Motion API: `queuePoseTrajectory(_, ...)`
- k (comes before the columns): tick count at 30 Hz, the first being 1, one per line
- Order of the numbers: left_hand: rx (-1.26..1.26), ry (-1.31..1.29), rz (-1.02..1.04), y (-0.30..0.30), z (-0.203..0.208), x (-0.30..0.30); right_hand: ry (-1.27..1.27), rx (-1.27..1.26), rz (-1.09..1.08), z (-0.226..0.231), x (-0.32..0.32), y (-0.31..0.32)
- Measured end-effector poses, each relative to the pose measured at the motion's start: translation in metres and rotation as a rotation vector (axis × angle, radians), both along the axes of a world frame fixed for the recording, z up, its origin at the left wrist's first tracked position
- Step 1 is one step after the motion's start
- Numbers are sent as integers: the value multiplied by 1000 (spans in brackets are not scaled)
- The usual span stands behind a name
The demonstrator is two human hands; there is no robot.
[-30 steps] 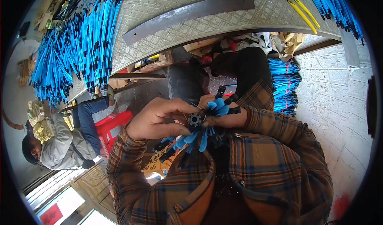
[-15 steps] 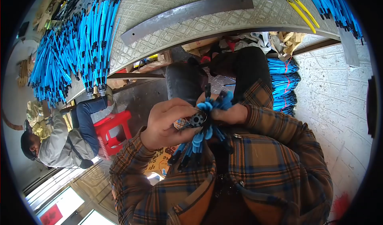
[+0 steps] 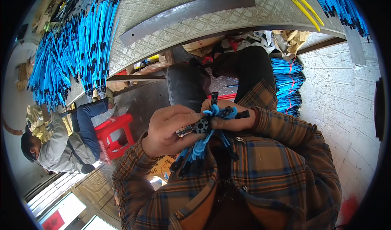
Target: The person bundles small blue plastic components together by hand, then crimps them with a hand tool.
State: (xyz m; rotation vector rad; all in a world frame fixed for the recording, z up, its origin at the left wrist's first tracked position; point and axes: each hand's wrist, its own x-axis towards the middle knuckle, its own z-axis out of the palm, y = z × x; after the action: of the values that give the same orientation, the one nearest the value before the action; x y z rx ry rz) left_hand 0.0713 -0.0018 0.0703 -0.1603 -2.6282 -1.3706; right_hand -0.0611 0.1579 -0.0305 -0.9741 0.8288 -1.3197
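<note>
Here, seated co-worker in a grey jacket (image 3: 63, 150): left of the frame.
Heap of thin bright-blue rods with black tips (image 3: 73, 52): upper left, on the pale, diamond-patterned table (image 3: 171, 36).
Red plastic stool (image 3: 126, 120): left of centre, just beside the co-worker.
Left hand (image 3: 166, 130): gripping the round black notched disc (image 3: 200, 125) between thumb and fingers, centre of the frame.
Blue black-tipped strips (image 3: 199, 147): spread above and below the disc.
Right hand (image 3: 237, 124): thumb pressing by the disc's right edge, among the strips; other fingers partly hidden.
Yellow-handled pliers (image 3: 304, 10): upper right, on the table.
</note>
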Motion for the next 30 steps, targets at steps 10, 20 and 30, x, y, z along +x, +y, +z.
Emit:
queuePoseTrajectory(10,-98,94,-194,-12,-6,-5,-93,38,158,-1,-8,-6)
queuePoseTrajectory(20,-121,139,-186,-19,-2,-23,-9,-18,262,-3,-12,-8)
queuePoseTrajectory(30,167,-74,-437,-21,-9,-38,30,-93,308,-10,-14,-8)
